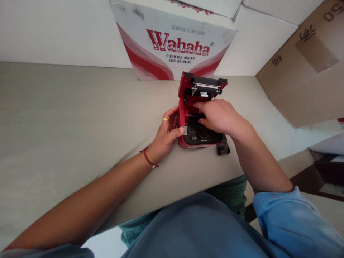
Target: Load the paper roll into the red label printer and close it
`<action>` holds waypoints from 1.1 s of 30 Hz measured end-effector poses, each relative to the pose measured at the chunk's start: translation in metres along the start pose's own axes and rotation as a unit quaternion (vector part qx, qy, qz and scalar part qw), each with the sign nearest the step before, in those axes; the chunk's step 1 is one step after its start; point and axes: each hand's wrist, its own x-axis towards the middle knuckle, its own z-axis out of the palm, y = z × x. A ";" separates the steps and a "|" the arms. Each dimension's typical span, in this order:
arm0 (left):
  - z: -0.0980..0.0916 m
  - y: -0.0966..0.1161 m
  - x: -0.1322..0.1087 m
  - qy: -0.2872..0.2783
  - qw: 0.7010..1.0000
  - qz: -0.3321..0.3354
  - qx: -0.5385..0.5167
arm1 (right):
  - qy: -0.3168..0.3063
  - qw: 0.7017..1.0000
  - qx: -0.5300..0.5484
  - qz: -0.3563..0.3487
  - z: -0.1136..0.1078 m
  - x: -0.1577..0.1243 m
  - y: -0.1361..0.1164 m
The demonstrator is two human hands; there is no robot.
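Observation:
A small red and black label printer [181,143] sits on the table, its lid [204,80] tilted up at the back to show a roller and metal bar. My left hand [166,134] grips the printer's left side, thumb on the grey piece at the front left corner and fingers along the outer wall. Inside the printer's compartment reaches my right hand [217,113], index finger and thumb apart; nothing shows between them, and its other fingers are hidden. A crumpled dark, shiny piece [223,147] lies by the printer's front right corner, its kind unclear.
Behind the printer stands a white and red water carton [185,39] against white boxes [264,39]. A brown cardboard box [303,68] is at the back right. The table's [67,118] front edge runs just before my body.

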 end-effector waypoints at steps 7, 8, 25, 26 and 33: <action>-0.001 -0.001 0.001 0.008 1.000 -0.005 -0.001 | -0.037 0.999 -0.036 0.011 -0.007 0.009 -0.015; -0.001 -0.001 0.001 0.008 1.000 -0.006 0.002 | -0.019 0.999 -0.027 0.019 -0.007 0.004 -0.015; -0.003 -0.005 0.002 -0.005 1.000 0.002 0.011 | -0.085 0.977 0.172 0.096 0.057 -0.074 0.165; -0.004 -0.004 0.002 -0.005 1.000 0.001 0.009 | -0.056 0.978 0.176 0.099 0.061 -0.069 0.158; -0.005 -0.002 0.001 -0.012 1.000 0.005 0.019 | 0.013 0.987 0.163 0.010 0.069 -0.038 0.088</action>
